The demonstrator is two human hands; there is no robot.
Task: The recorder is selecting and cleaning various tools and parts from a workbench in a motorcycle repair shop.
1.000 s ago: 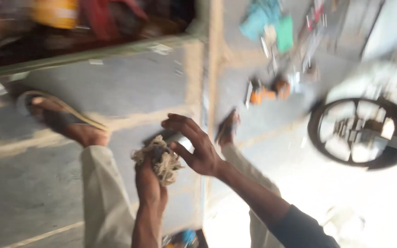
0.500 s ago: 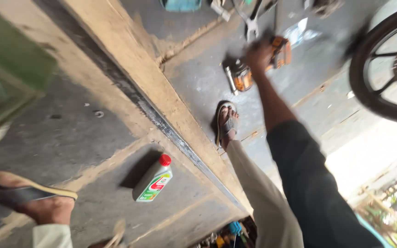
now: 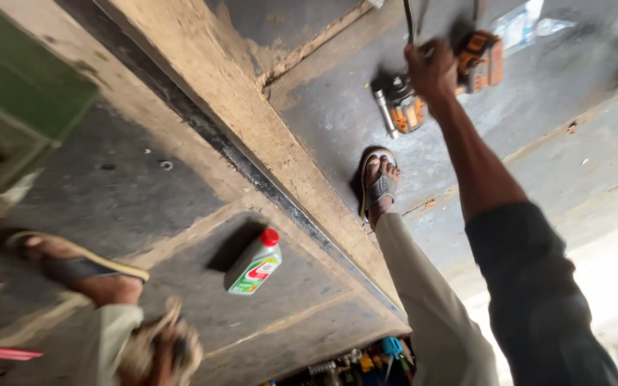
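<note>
My right hand (image 3: 434, 68) reaches far out across the concrete floor and is closed around the dark handle of an orange and black power tool (image 3: 482, 61). A second orange and black tool (image 3: 400, 107) lies just beside that hand. My left hand (image 3: 164, 350) is low at the bottom left, blurred, and wrapped around a dirty rag (image 3: 141, 347); whatever is inside the rag is hidden. A green plastic bottle with a red cap (image 3: 255, 264) lies on its side on the floor between my legs.
My sandalled feet rest on the floor, one (image 3: 379, 182) near the tools and one (image 3: 73, 264) at the left. A raised concrete strip (image 3: 252, 136) runs diagonally across the floor. A green frame (image 3: 16, 93) stands at the left. Small tools (image 3: 352, 361) lie at the bottom edge.
My right hand left the rag and stretched out to the power tool, where it stays. The view swung and closed in; my left hand with the rag dropped to the bottom left.
</note>
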